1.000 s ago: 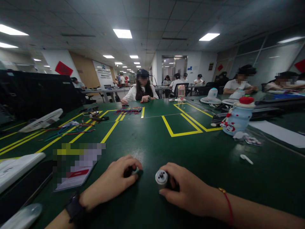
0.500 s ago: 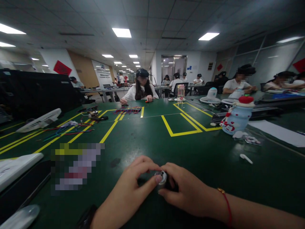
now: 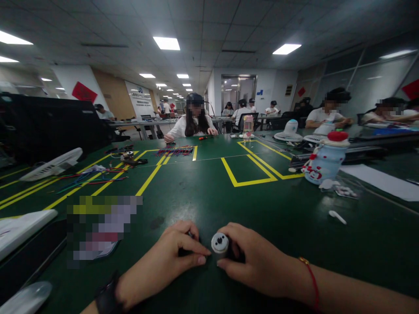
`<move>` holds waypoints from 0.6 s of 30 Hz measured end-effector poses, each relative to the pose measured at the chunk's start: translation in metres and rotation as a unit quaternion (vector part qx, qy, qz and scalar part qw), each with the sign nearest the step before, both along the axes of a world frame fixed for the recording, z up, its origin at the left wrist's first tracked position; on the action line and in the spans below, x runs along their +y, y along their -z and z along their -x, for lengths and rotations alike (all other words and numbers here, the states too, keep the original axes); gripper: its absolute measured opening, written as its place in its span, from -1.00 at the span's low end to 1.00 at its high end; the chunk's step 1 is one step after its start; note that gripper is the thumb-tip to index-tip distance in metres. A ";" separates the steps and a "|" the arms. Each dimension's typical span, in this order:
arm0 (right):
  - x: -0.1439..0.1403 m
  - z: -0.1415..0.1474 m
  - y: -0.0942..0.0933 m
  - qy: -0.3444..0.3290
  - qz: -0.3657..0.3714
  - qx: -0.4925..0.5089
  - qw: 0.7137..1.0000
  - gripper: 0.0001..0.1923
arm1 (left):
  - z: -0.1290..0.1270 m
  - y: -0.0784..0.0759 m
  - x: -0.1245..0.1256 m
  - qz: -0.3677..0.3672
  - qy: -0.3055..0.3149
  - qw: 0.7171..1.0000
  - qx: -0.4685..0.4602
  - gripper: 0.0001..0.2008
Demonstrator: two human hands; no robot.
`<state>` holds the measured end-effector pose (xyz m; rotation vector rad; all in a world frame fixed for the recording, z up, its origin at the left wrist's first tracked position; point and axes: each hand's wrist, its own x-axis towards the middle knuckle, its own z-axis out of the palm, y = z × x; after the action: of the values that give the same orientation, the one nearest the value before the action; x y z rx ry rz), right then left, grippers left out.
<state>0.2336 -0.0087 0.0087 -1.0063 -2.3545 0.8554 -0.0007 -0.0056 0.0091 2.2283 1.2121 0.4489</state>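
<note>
My right hand (image 3: 252, 257) is closed round a small cylindrical motor (image 3: 220, 246). Its grey end face points up, with a dark centre and small holes; the fingers cover its right side. Just left of it, my left hand (image 3: 173, 253) has its thumb and forefinger pressed near each other and the other fingers curled. A small dark bit shows between those curled fingers, too little to name. The left fingertips are close to the motor but apart from it. Both hands are low over the green table (image 3: 196, 200).
On the right are a blue bottle (image 3: 327, 161), a small plastic bag (image 3: 343, 189), a white earbud (image 3: 337, 217) and white paper (image 3: 382, 181). Coloured wires (image 3: 94, 174) and a white fan (image 3: 54, 165) are at left. A co-worker (image 3: 194, 117) sits across the table.
My left hand has drawn back to the left off the motor's top, uncovering the end face. My right hand keeps its hold. The co-worker's hand has moved off an orange-red item.
</note>
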 end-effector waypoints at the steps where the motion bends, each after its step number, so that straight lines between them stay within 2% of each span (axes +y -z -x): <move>1: 0.000 0.000 0.000 0.002 0.000 0.000 1.000 -0.78 | -0.001 0.000 0.000 -0.004 0.009 1.000 0.010 -0.90; 5: 0.001 0.000 0.000 0.000 -0.006 0.002 1.000 -0.79 | 0.001 -0.005 0.002 0.017 0.021 1.000 -0.005 -0.83; 8: 0.000 -0.001 -0.001 -0.002 0.003 0.005 1.000 -0.78 | 0.009 -0.007 0.008 0.032 -0.012 0.999 -0.027 -0.81; 13: 0.000 -0.002 -0.002 0.001 0.013 0.007 1.000 -0.77 | 0.026 -0.002 0.019 0.009 -0.074 0.997 -0.024 -0.83; 18: 0.000 -0.002 -0.001 0.000 0.007 0.006 1.000 -0.78 | 0.031 0.001 0.022 0.007 -0.084 0.996 -0.021 -0.83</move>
<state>0.2353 -0.0086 0.0101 -1.0025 -2.3418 0.8772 -0.0318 0.0167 0.0081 2.1039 1.3813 0.5470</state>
